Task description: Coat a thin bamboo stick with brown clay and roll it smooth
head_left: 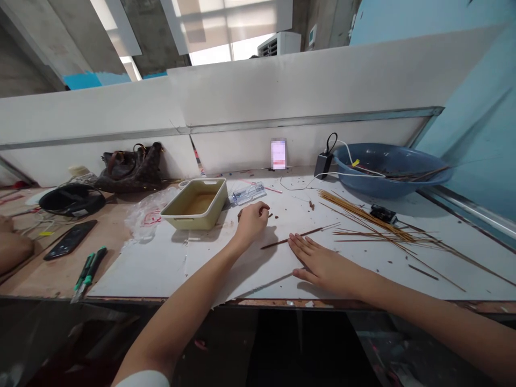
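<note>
My right hand [322,263] lies palm down on the white board [145,274], its fingers stretched out flat. Its fingertips touch a dark brown coated stick [278,243], whose thin bare end points to the right. To the left of it, my left hand [252,223] is raised a little with curled fingers. A dark bit shows at its edge, but what the fingers hold is hidden. Dark crumbs [312,205] lie beyond the hands. On the right, a bundle of thin yellow-brown sticks [355,209] spreads over loose ones, and a short dark piece [423,272] lies nearer.
A yellow-green tub [193,221] stands behind my left hand, near a clear plastic packet [248,193]. At the back are a blue basin [374,185], a black power box [322,165] and a lit phone [278,154]. Cutters [89,271] and a handbag [131,169] are left; another person's arm [14,247] shows.
</note>
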{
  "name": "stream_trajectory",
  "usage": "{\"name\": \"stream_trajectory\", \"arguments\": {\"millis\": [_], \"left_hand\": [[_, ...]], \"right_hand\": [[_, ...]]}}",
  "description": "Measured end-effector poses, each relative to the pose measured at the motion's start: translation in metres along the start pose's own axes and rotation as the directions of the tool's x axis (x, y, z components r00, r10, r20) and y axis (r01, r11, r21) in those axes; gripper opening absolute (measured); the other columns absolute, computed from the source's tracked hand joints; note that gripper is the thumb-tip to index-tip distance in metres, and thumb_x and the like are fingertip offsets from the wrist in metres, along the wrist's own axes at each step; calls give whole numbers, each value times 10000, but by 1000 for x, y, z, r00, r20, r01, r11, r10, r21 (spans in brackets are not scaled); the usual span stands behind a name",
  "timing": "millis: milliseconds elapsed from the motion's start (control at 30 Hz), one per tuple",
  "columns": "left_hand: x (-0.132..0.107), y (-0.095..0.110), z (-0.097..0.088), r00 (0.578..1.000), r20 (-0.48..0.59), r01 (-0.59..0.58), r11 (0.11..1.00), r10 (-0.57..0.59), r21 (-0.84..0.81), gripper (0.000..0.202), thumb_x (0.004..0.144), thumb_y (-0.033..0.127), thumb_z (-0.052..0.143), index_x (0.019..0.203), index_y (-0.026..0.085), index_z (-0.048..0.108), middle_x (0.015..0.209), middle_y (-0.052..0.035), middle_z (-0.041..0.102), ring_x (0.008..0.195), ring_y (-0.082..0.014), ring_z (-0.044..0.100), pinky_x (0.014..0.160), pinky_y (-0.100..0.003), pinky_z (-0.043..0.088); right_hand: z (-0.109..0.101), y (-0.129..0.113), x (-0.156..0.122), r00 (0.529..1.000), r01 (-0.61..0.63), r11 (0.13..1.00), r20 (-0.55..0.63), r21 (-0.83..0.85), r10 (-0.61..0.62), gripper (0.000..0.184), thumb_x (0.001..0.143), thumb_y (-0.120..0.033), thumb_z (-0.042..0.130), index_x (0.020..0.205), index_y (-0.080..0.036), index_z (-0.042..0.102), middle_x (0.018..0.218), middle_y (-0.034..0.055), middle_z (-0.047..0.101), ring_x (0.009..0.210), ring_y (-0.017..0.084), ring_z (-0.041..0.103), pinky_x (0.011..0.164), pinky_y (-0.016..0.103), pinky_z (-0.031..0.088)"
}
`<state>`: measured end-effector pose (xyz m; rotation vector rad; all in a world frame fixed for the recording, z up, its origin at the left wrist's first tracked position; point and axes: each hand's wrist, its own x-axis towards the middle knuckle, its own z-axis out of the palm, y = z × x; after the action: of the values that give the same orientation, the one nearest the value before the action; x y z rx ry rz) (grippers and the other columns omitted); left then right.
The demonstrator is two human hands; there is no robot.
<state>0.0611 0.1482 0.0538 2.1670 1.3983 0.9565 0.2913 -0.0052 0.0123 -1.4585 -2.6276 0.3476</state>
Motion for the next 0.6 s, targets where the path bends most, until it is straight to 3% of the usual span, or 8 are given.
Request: {"name": "stream_trajectory", "arguments": {"millis": [167, 333, 467, 600], "left_hand": [[0, -1, 1, 1000, -8, -7, 1000, 7, -3, 291, 962, 153, 573, 1042, 224, 843, 917, -32, 845, 865, -214, 758, 857, -317, 546], [0, 0, 1, 1000, -9, -16, 1000, 16, -4, 292, 969, 156, 568, 1044, 218, 844, 930, -41, 846, 890, -218, 768, 892, -323, 559], [-1, -1, 1, 1000, -5, -11, 1000, 11, -4, 298, 978, 159, 559, 1053, 211, 843, 955, -51, 852, 919, -220, 776, 914, -329, 562], [0, -3, 2, 1000, -10, -9, 1000, 9, -11, 291, 976, 167, 564, 1055, 213, 840, 932, -45, 850, 907, -217, 777, 901, -325, 559]], "right_hand": [[4, -18, -7, 999, 40, 999, -13, 0, -40, 927, 1146, -723, 323, 1776, -45, 267, 1819, 239, 193, 1707, 373, 229, 1389, 562, 285], [11, -10, 39, 996, 62, 998, -66, -9, -62, 955, 1132, -750, 316, 1785, -57, 246, 1811, 244, 250, 1701, 390, 249, 1387, 571, 281], [5, 5, 79, 997, 37, 999, -64, -29, -39, 983, 1132, -754, 267, 1758, 4, 288, 1797, 288, 275, 1698, 409, 252, 1377, 598, 280], [3, 0, 74, 997, 35, 999, -71, -41, -37, 1013, 1121, -778, 254, 1748, 14, 309, 1794, 291, 281, 1695, 415, 261, 1377, 602, 282]]}}
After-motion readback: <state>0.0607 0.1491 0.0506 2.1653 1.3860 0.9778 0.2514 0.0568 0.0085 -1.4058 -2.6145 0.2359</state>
